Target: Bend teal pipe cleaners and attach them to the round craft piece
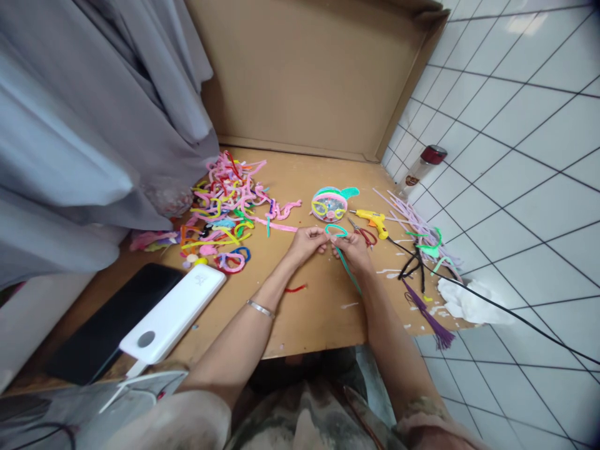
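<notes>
Both forearms reach forward over a wooden table (323, 312), the left hand (307, 242) and right hand (352, 250) nearly meeting at its middle with fingers curled inward. The fingers of each hand are pinched closed on a teal pipe cleaner (347, 270), its loop standing up between them and its tail hanging below the right hand. Just beyond the loop sits a round, clear-fronted ornament (329, 205) with pink and yellow trim, and a yellow glue gun (374, 221) and red-handled scissors (367, 236) lie to its right.
</notes>
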Available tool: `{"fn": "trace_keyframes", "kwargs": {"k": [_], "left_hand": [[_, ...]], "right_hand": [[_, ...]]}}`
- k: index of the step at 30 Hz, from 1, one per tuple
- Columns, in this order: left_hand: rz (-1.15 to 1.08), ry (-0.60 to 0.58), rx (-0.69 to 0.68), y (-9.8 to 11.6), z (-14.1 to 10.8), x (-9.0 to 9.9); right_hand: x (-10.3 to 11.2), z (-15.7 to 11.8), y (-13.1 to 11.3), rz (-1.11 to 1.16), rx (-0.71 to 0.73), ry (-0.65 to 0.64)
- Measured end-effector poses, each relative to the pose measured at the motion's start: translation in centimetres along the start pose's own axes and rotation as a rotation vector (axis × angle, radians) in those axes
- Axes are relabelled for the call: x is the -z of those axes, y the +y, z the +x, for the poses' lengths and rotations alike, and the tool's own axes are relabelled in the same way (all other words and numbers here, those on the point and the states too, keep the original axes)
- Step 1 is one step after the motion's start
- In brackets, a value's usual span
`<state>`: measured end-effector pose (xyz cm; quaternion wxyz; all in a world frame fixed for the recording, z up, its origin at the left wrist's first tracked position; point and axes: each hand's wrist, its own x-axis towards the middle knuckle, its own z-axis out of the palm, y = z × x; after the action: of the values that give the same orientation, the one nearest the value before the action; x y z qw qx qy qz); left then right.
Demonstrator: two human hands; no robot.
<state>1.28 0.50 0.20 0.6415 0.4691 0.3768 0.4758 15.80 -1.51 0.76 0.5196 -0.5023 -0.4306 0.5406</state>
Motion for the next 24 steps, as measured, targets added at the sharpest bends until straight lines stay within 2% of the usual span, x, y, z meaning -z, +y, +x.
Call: {"fn": "trace_keyframes", "kwargs": {"k": [6,9,15,19,24], "left_hand": [[-0.087,0.198,-0.090,-0.6,-0.1,-1.8],[-0.107,0.244,-0.095,-0.9,0.0,-2.1],[-0.107,0.214,-0.060,-0.7,0.1,-1.4],[-0.046,0.144,-0.032,-0.5,-0.2,-1.6],[-0.024,0.154,-0.040,-0.3,-0.4,-2.1]], "right_hand": [[-0.3,0.0,0.4,-0.014,0.021,0.037],[-0.4,-0.1,0.4,-0.055,0.066,0.026],[-0.1,0.1,0.0,-0.111,0.201,0.101],[0.1,0.4,0.2,-0.186,0.238,0.111],[0.0,0.5,0.6,-0.194,0.240,0.148]]}}
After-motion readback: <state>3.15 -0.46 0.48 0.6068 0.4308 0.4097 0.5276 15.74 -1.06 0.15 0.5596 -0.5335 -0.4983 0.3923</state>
